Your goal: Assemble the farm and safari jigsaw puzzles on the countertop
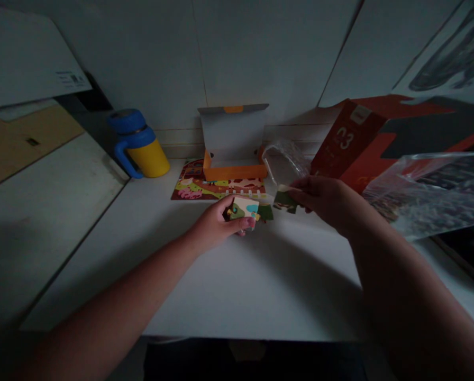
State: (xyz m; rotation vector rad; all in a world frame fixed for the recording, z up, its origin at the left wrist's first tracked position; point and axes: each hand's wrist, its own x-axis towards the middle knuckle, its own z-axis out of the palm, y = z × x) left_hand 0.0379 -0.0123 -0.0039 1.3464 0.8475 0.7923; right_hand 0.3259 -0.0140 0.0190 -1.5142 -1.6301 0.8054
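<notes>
My left hand [217,225] is closed round a puzzle piece [244,207] in cream, green and blue; whether more pieces lie beneath it I cannot tell. Between finger and thumb of my right hand [320,198] is a dark green puzzle piece [285,201], lifted above the table. Another green puzzle piece [266,212] shows just right of my left hand. Behind the hands lies a farm picture [187,188] with a cow and pink animals. An orange box [235,172] with its lid raised stands on the picture's back part.
A clear plastic bag [286,156] sits behind my right hand. To the right stand a large red box [346,140] and a clear bag of dark contents [439,196]. A blue and yellow jug [144,148] is at the back left of the white table [237,296].
</notes>
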